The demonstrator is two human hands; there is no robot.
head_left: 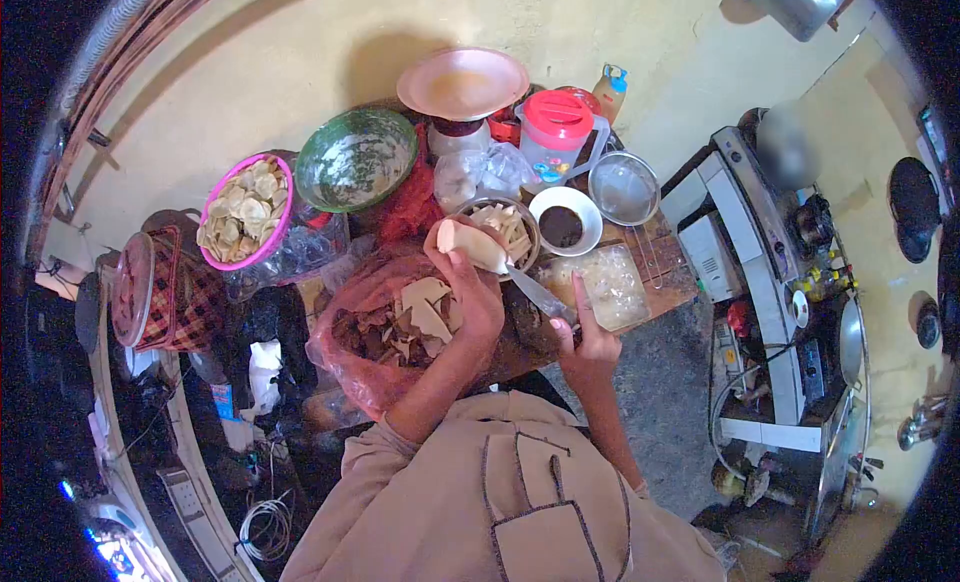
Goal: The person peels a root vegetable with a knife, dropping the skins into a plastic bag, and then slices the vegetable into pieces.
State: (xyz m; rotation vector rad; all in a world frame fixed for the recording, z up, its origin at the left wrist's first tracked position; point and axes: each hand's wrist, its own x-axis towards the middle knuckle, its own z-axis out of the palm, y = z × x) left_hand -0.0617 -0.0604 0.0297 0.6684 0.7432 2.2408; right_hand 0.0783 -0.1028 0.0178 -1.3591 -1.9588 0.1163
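Note:
My left hand [474, 307] is wrapped round a thick, pale peeled cassava root [472, 247], held over the table. A knife [540, 293] is in my right hand [592, 350], its blade slanting up towards the root's lower right end; the index finger and thumb stick out beside the blade. Just behind the root stands a metal bowl [536, 244] with pale cut cassava pieces [503, 225]. Below my left wrist a red plastic bag [345, 317] lies spread wide, holding brown and whitish peelings [425, 312].
Right of the metal bowl are a white bowl [592, 214] of dark contents, a strainer [625, 189] and a clear plastic container [622, 287]. Behind stand a pink-lidded jug [558, 132], a pink basin [462, 72], a green basin [357, 157] and a pink basket [288, 197] of round slices. A stove [745, 172] stands right.

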